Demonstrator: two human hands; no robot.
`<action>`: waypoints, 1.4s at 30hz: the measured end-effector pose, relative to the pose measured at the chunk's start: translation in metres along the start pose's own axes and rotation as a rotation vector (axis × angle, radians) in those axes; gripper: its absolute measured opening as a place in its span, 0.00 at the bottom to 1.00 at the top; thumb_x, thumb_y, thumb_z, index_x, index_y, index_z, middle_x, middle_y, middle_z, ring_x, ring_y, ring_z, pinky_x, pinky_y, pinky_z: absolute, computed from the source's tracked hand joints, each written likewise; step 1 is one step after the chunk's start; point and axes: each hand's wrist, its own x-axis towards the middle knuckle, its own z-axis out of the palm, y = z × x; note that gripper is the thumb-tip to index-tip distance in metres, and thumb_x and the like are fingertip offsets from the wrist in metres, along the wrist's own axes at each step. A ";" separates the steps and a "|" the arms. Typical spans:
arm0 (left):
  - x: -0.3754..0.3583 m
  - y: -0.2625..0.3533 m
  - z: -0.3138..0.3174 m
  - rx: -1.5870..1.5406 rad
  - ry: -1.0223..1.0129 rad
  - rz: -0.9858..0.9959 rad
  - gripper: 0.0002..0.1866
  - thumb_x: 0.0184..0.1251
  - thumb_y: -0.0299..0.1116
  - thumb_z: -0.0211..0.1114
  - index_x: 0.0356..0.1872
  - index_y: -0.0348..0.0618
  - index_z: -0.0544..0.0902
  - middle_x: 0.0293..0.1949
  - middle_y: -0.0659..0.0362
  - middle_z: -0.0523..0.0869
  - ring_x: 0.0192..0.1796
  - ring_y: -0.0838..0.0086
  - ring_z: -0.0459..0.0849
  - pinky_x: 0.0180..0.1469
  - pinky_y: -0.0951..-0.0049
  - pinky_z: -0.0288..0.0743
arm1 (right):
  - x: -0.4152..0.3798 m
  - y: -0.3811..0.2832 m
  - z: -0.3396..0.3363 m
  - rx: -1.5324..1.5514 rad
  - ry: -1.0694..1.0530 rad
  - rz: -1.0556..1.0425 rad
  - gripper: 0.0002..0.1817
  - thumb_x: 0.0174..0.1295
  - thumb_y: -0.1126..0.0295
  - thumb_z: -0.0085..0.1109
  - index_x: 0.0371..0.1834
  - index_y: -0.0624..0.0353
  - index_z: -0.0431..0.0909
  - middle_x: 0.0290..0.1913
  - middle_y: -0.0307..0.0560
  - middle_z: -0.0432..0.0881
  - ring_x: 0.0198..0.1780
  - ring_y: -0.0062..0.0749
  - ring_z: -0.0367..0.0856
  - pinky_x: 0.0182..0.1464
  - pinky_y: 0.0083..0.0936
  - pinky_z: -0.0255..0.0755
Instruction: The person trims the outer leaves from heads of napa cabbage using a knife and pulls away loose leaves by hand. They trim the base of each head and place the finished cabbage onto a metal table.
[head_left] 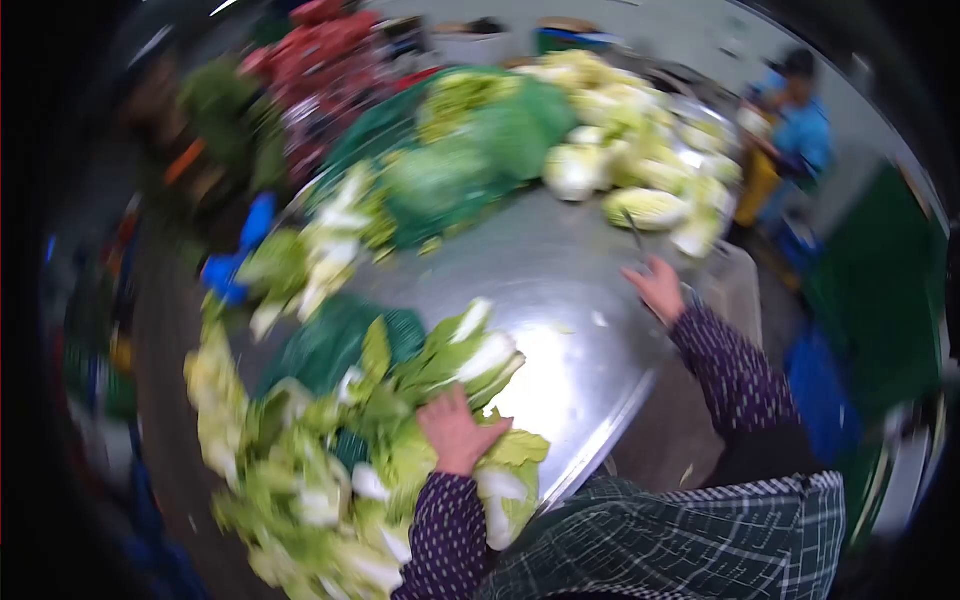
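Note:
My left hand (458,432) lies with its fingers spread on loose green and white Chinese cabbage leaves (400,470) at the near left of the metal table. My right hand (660,290) is over the table's right side, its fingers closed around a thin dark tool that looks like a knife (633,230). The image is blurred there, so the grip is only partly clear. Just beyond the knife lies a trimmed Chinese cabbage (647,209), beside a pile of pale heads (640,130).
Green mesh sacks (465,170) with cabbages lie across the table (470,270). A blue-gloved hand (228,275) of a co-worker is at the left edge. Another person in blue (800,135) stands at the far right. Red sacks (325,70) are stacked behind; a pale bin (738,300) stands right.

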 end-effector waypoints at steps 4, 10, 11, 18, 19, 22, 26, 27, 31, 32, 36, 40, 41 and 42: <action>-0.054 0.004 -0.009 -0.015 -0.126 -0.036 0.49 0.44 0.68 0.63 0.63 0.41 0.69 0.61 0.41 0.70 0.61 0.49 0.68 0.62 0.45 0.56 | -0.046 0.009 0.034 -0.523 -0.173 -0.195 0.44 0.48 0.51 0.69 0.63 0.69 0.63 0.61 0.66 0.68 0.61 0.55 0.68 0.61 0.40 0.65; -0.127 -0.010 0.016 -0.030 -0.109 -0.080 0.39 0.53 0.61 0.60 0.61 0.45 0.72 0.61 0.48 0.72 0.58 0.56 0.71 0.54 0.54 0.64 | -0.013 -0.136 0.187 0.173 -0.457 -0.440 0.45 0.53 0.52 0.67 0.68 0.69 0.59 0.65 0.68 0.65 0.67 0.54 0.63 0.68 0.37 0.57; -0.135 -0.016 0.020 -0.042 -0.081 -0.079 0.38 0.54 0.60 0.59 0.62 0.46 0.71 0.61 0.48 0.72 0.59 0.57 0.71 0.53 0.55 0.65 | -0.011 -0.168 0.215 0.290 -0.556 -0.329 0.46 0.53 0.51 0.66 0.68 0.68 0.58 0.65 0.68 0.65 0.66 0.53 0.65 0.67 0.36 0.59; -0.160 -0.041 0.034 -0.232 0.103 -0.113 0.36 0.53 0.52 0.64 0.59 0.39 0.70 0.59 0.47 0.71 0.58 0.57 0.70 0.56 0.62 0.65 | -0.097 -0.317 0.384 0.754 -0.987 -0.352 0.45 0.54 0.53 0.67 0.68 0.71 0.58 0.63 0.62 0.70 0.61 0.46 0.73 0.62 0.30 0.65; -0.164 -0.034 0.038 -0.308 0.116 -0.121 0.35 0.52 0.51 0.66 0.58 0.39 0.70 0.58 0.48 0.71 0.59 0.57 0.69 0.57 0.62 0.65 | -0.131 -0.319 0.386 0.631 -1.018 -0.549 0.40 0.53 0.56 0.66 0.65 0.69 0.63 0.60 0.61 0.73 0.59 0.44 0.74 0.59 0.30 0.67; -0.158 -0.032 0.058 -0.423 0.194 -0.124 0.35 0.48 0.47 0.69 0.56 0.39 0.71 0.57 0.48 0.71 0.60 0.57 0.68 0.59 0.61 0.63 | -0.231 -0.342 0.366 0.482 -1.169 -0.826 0.24 0.51 0.63 0.64 0.51 0.63 0.78 0.50 0.59 0.81 0.52 0.42 0.78 0.53 0.31 0.71; -0.165 -0.028 0.060 -0.398 0.279 -0.117 0.35 0.42 0.45 0.72 0.52 0.39 0.72 0.56 0.49 0.71 0.59 0.59 0.68 0.59 0.61 0.63 | -0.270 -0.308 0.375 0.183 -1.070 -1.217 0.20 0.54 0.60 0.66 0.49 0.56 0.79 0.40 0.56 0.82 0.40 0.43 0.79 0.46 0.29 0.71; -0.160 -0.036 0.056 -0.355 0.277 -0.096 0.33 0.41 0.45 0.72 0.49 0.39 0.73 0.55 0.50 0.72 0.59 0.60 0.68 0.59 0.63 0.64 | -0.265 -0.303 0.374 0.390 -1.145 -0.996 0.22 0.55 0.60 0.65 0.52 0.55 0.77 0.45 0.55 0.80 0.45 0.40 0.78 0.49 0.29 0.71; -0.181 -0.068 0.050 -0.267 0.401 -0.148 0.26 0.41 0.40 0.68 0.43 0.40 0.75 0.49 0.53 0.75 0.56 0.62 0.70 0.56 0.65 0.65 | -0.249 -0.359 0.335 0.667 -1.227 -0.312 0.31 0.61 0.60 0.61 0.66 0.59 0.64 0.63 0.55 0.69 0.62 0.39 0.67 0.62 0.32 0.64; -0.186 -0.075 0.050 -0.243 0.415 -0.151 0.25 0.43 0.38 0.67 0.46 0.39 0.75 0.50 0.52 0.75 0.54 0.63 0.72 0.51 0.66 0.68 | -0.246 -0.370 0.333 0.676 -1.202 -0.264 0.35 0.62 0.59 0.61 0.69 0.60 0.60 0.66 0.55 0.65 0.64 0.40 0.65 0.63 0.33 0.62; -0.202 -0.105 0.060 -0.164 0.436 -0.159 0.15 0.51 0.35 0.61 0.40 0.38 0.77 0.45 0.53 0.79 0.44 0.69 0.77 0.34 0.71 0.72 | -0.255 -0.377 0.383 0.804 -1.188 -0.507 0.33 0.67 0.58 0.55 0.71 0.60 0.57 0.68 0.54 0.64 0.65 0.37 0.64 0.65 0.29 0.59; -0.236 -0.142 0.050 -0.101 0.443 -0.258 0.21 0.46 0.36 0.64 0.45 0.41 0.79 0.51 0.53 0.79 0.54 0.66 0.75 0.39 0.67 0.71 | -0.329 -0.405 0.386 0.905 -1.180 -0.593 0.28 0.67 0.62 0.56 0.67 0.62 0.64 0.63 0.52 0.71 0.63 0.32 0.67 0.65 0.26 0.60; -0.249 -0.156 0.048 -0.051 0.451 -0.299 0.23 0.44 0.36 0.65 0.46 0.42 0.79 0.53 0.53 0.78 0.58 0.64 0.74 0.42 0.64 0.71 | -0.356 -0.419 0.371 0.836 -1.141 -0.695 0.27 0.65 0.62 0.59 0.65 0.60 0.66 0.62 0.53 0.72 0.62 0.34 0.69 0.64 0.27 0.61; -0.264 -0.171 0.039 -0.052 0.445 -0.305 0.23 0.44 0.36 0.65 0.46 0.42 0.79 0.53 0.53 0.78 0.58 0.64 0.74 0.42 0.64 0.71 | -0.379 -0.431 0.360 0.776 -1.103 -0.796 0.27 0.63 0.63 0.61 0.64 0.57 0.68 0.60 0.54 0.74 0.61 0.35 0.70 0.63 0.28 0.62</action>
